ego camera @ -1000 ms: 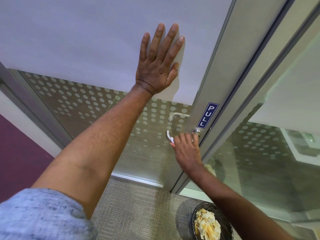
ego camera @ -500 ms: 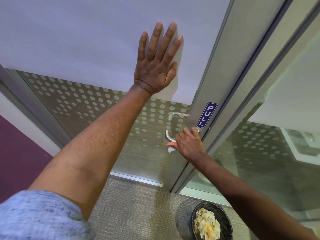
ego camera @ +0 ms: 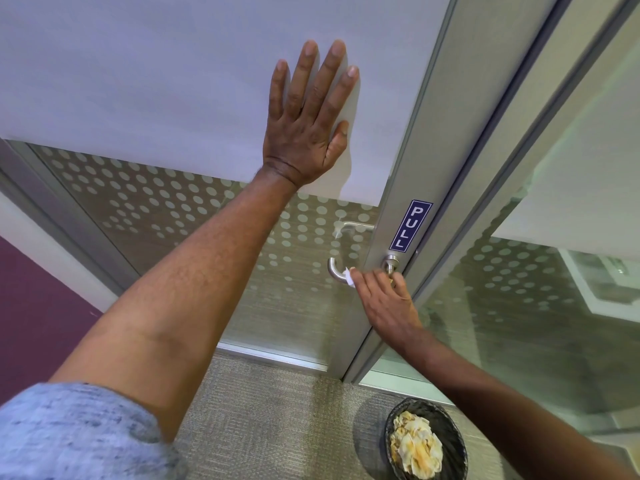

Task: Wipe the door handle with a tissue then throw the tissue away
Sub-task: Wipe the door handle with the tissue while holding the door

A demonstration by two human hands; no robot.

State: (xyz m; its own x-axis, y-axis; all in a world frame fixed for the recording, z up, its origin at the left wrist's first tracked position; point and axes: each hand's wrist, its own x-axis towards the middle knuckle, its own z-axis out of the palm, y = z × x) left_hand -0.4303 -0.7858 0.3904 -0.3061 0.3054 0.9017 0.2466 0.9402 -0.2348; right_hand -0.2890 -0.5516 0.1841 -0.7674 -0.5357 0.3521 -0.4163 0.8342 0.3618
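A curved silver door handle [ego camera: 334, 268] sticks out from the grey door frame below a blue PULL sign [ego camera: 410, 225]. My right hand [ego camera: 384, 299] covers the handle's middle, fingers closed over a white tissue [ego camera: 349, 276] whose corner shows at my fingertips. My left hand [ego camera: 308, 119] lies flat with fingers spread on the white frosted panel of the glass door [ego camera: 173, 81], well above the handle. A black mesh waste bin [ego camera: 453, 441] holding crumpled tissues stands on the carpet at the lower right.
The door's lower glass carries a pattern of white dots. A second glass panel [ego camera: 519, 306] stands to the right of the frame. A purple wall [ego camera: 34, 306] lies at the left. Grey carpet [ego camera: 270, 410] covers the floor in front of the door.
My right hand with the tissue has slid along the handle, out toward its curved end and back toward the frame. My left hand stays pressed on the door.
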